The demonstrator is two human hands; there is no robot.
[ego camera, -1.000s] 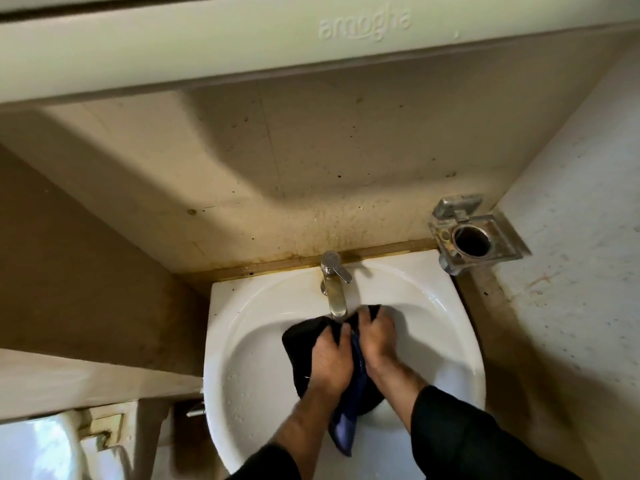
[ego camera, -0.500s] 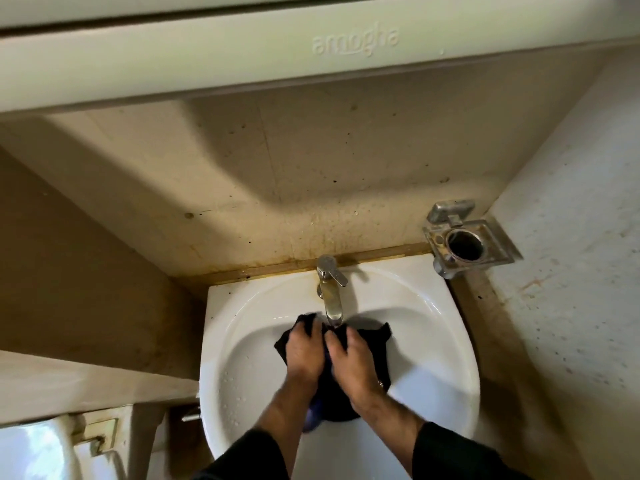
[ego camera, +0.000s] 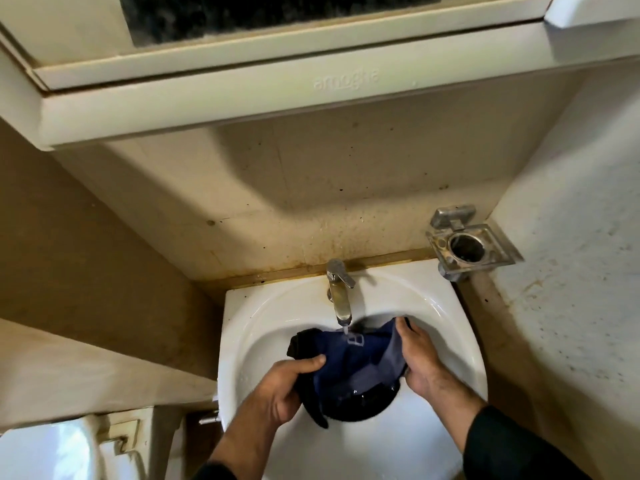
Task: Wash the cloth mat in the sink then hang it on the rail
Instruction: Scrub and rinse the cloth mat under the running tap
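A dark blue and black cloth mat (ego camera: 349, 362) lies spread in the white sink (ego camera: 277, 306), wet and bunched at its lower edge. Water runs from the metal tap (ego camera: 339, 296) onto the cloth's upper part. My left hand (ego camera: 287, 386) grips the cloth's left edge, fingers curled round a black fold. My right hand (ego camera: 419, 362) holds the right edge, fingers wrapped over the fabric. No rail is in view.
A metal holder with a round hole (ego camera: 467, 247) is fixed to the wall at the sink's back right. A cream cabinet with a mirror (ego camera: 277, 46) overhangs the sink. A white toilet tank (ego camera: 52, 448) sits at the lower left. Stained walls close in on both sides.
My hands were together on the bunched cloth under the tap; they have moved apart and spread it open. The camera view has tilted upward.
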